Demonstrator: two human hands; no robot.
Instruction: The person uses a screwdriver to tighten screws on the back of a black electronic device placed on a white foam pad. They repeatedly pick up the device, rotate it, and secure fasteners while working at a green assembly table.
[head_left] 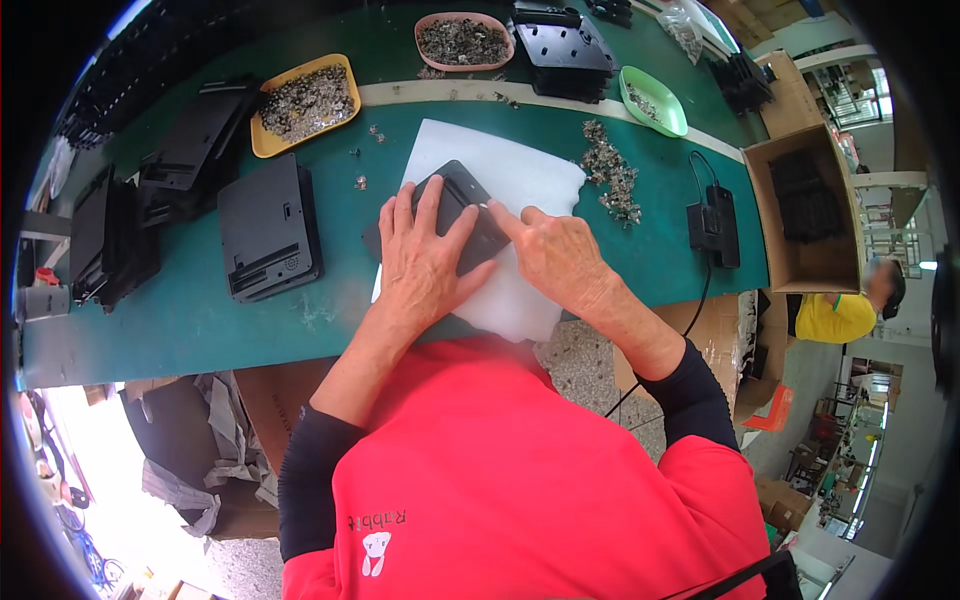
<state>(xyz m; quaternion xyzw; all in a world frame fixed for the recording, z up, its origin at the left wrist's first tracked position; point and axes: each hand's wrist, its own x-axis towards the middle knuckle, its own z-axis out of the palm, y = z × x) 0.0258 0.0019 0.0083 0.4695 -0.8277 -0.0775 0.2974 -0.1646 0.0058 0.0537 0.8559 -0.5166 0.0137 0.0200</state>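
Note:
A dark plastic panel (463,183) lies at a slant on a white foam sheet (540,178) on the bench. My left hand (420,262) rests flat on the panel with its fingers spread, covering much of it. At the panel's right edge is my right hand (560,255), its index fingertip pressed down and the other fingers curled in. A tiny pale spot shows at that fingertip; what it is, or whether the hand pinches something, is too small to tell. To the left lies a black plastic housing (262,225) with slots.
Small metal parts fill a yellow tray (353,106), a pink tray (421,58) and a green tray (676,120); more form a loose heap (612,172). Black housings (105,235) are stacked left. A black adapter (708,225) trails a cable. An open cardboard box (850,220) stands right.

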